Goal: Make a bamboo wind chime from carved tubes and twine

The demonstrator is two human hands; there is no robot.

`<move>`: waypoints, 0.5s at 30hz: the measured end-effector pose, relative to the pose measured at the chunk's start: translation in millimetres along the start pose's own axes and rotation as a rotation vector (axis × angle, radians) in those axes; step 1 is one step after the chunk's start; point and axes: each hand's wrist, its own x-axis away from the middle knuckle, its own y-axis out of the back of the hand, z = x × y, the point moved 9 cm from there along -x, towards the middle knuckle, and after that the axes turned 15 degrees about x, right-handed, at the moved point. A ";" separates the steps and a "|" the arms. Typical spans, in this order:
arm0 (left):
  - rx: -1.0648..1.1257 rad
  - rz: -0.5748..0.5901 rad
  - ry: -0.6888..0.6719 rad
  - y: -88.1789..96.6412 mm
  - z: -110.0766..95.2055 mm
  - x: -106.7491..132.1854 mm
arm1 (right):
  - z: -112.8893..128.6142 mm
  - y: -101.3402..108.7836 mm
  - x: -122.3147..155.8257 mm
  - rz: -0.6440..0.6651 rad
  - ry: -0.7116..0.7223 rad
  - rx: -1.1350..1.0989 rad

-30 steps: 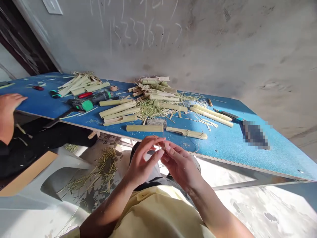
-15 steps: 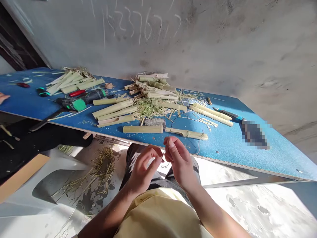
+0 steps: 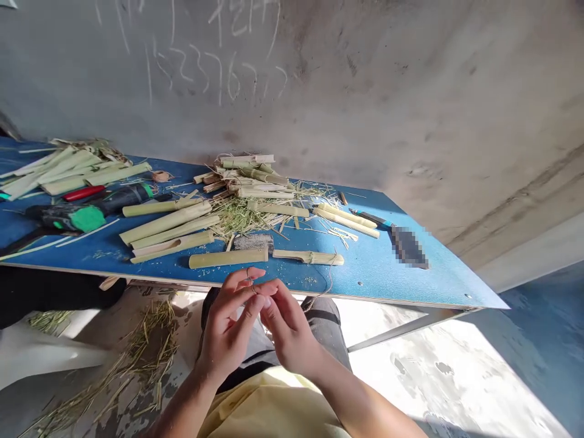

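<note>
String (image 3: 250, 282) is pinched by the left hand (image 3: 228, 322) and the right hand (image 3: 291, 333); it seems light, soft and bendy, and is best held near its end.

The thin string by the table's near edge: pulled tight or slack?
Slack, where it shows: the string bends in a loose curve by the notched bamboo piece, not in a straight line.
</note>
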 end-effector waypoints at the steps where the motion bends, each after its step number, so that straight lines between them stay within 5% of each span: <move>1: 0.007 -0.009 0.026 0.1 2.8 -0.3 | -4.2 -0.6 0.3 0.011 -0.028 -0.027; 7: 0.056 -0.084 0.124 15.9 -0.9 -5.5 | -12.2 -11.9 -6.6 0.054 -0.016 -0.082; 12: 0.093 -0.238 0.098 39.5 -4.2 -4.9 | -16.2 -36.3 -20.1 0.141 0.062 0.048; 15: 0.097 -0.232 0.078 45.1 -4.2 -4.6 | -16.6 -37.4 -24.0 0.163 0.090 0.027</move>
